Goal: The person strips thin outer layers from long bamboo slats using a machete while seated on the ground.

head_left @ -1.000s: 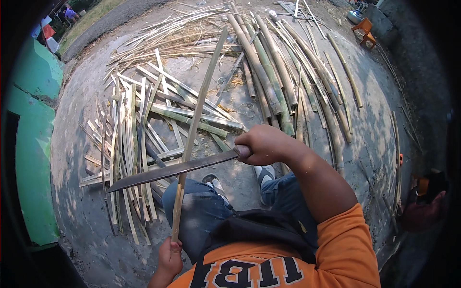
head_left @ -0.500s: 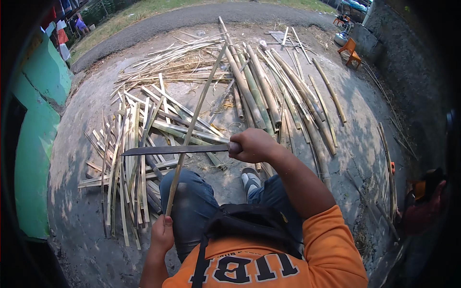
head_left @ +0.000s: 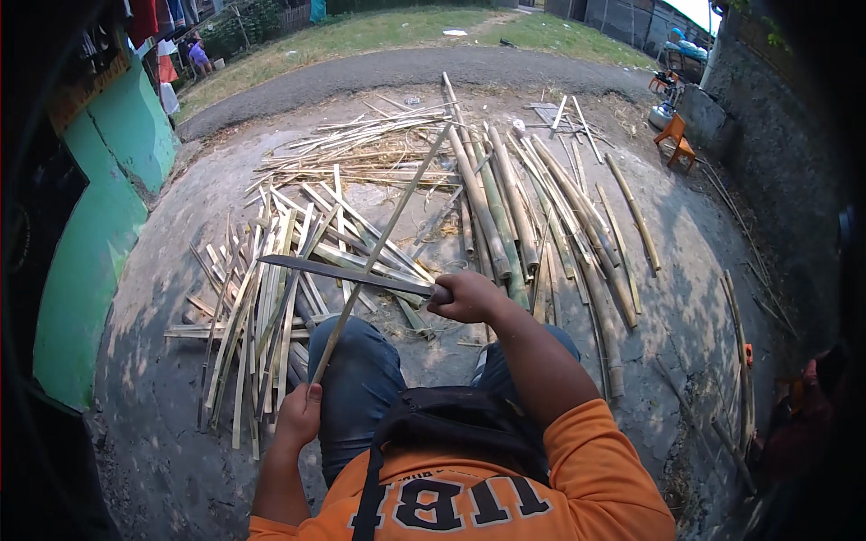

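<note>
Long pale bamboo strip clamped in your left hand; your right hand's fingers wrap a long dark blade crossing it.

Pale tan bamboo strips, dark grey blade, orange shirt, green wall, blue jeans

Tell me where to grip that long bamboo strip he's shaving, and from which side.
Grip the bamboo strip at its near end, where the left hand already pinches it, coming from the person's side. It slants away toward the pile of split bamboo, and the long knife in the right hand crosses its middle, so the mid-length and far part look poor places for fingers.
</note>
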The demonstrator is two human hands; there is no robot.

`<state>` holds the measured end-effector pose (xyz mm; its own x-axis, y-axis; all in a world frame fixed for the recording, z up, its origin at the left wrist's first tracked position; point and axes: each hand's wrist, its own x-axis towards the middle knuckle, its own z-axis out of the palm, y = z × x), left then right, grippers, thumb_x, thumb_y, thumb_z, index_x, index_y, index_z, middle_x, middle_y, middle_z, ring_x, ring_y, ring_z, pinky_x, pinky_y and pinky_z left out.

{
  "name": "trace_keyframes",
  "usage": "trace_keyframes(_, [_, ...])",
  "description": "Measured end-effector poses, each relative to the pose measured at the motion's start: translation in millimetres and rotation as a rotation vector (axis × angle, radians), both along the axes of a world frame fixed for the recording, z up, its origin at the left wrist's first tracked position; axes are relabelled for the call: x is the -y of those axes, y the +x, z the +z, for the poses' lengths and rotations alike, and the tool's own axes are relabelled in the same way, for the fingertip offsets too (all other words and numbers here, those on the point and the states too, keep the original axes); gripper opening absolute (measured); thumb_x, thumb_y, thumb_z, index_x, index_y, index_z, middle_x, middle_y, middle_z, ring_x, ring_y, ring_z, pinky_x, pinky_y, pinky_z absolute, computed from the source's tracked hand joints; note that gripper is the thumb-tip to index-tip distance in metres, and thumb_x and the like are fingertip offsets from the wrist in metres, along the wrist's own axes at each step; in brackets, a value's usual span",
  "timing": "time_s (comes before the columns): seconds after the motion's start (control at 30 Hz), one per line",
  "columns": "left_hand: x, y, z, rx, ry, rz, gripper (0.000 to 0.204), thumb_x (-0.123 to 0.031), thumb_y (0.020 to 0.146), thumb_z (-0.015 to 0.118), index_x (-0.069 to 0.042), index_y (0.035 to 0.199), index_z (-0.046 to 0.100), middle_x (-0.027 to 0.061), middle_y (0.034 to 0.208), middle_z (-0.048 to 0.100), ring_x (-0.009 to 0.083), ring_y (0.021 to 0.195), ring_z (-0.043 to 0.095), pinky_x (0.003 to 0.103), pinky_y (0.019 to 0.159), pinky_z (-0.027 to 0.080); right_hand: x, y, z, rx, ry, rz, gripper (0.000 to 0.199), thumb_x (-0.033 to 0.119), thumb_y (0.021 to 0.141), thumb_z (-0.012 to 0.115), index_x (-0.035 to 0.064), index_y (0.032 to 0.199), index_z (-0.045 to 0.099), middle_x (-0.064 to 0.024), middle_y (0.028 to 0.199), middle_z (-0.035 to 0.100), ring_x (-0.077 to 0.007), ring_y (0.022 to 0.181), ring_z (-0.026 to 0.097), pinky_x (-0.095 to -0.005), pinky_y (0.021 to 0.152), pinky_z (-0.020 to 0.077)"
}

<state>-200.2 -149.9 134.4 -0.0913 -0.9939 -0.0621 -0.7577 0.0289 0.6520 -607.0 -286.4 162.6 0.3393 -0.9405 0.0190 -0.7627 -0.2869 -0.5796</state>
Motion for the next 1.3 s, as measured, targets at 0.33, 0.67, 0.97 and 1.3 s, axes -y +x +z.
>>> trace_keyframes(0.33, [-1.4, -11.5, 13.3, -0.065, 0.111, -0.005, 0.072, -0.066, 0.107, 0.037, 0.001, 0.095, 0.059, 0.0108, 0.078, 0.055, 0.0203, 0.075, 0.055, 0.038, 0.07, 0.044, -9.8, 13.9, 9.4, -0.223, -0.087, 0.001, 0.028, 0.038, 0.087, 0.068, 0.012, 0.097, 0.073, -0.0178, 0.091, 0.074, -0.0389, 0.091, 0.072, -0.051, 0.082, 0.0568])
trace_keyframes(0.67, [9.5, 2.4, -6.5, -0.039, 0.096, -0.01, 0.07, -0.064, 0.108, 0.039, 0.001, 0.093, 0.059, 0.0096, 0.074, 0.055, 0.0187, 0.071, 0.053, 0.038, 0.066, 0.043, 8.6, 22.1, 5.1, -0.179, -0.069, -0.053, 0.022, 0.035, 0.09, 0.066, 0.0151, 0.095, 0.075, -0.0152, 0.09, 0.075, -0.0373, 0.088, 0.073, -0.0501, 0.079, 0.0573])
trace_keyframes(0.97, [9.7, -8.9, 15.3, 0.002, 0.111, 0.0, 0.073, -0.065, 0.108, 0.037, 0.002, 0.09, 0.058, 0.0154, 0.073, 0.055, 0.0291, 0.069, 0.057, 0.043, 0.066, 0.044, 37.0, 0.5, 12.6, -0.29, -0.103, -0.039, 0.02, 0.031, 0.089, 0.065, 0.0154, 0.096, 0.076, -0.0147, 0.09, 0.075, -0.0376, 0.088, 0.073, -0.0502, 0.079, 0.0578])
trace_keyframes(1.3, [8.7, -9.3, 3.1, 0.039, 0.036, -0.008, 0.071, -0.064, 0.108, 0.038, 0.003, 0.089, 0.055, 0.0204, 0.072, 0.055, 0.0384, 0.068, 0.058, 0.046, 0.064, 0.044, 24.9, -1.7, -3.0, -0.109, -0.018, 0.072, 0.025, 0.033, 0.089, 0.065, 0.0102, 0.094, 0.075, -0.0193, 0.09, 0.073, -0.0412, 0.088, 0.07, -0.0522, 0.081, 0.0558])
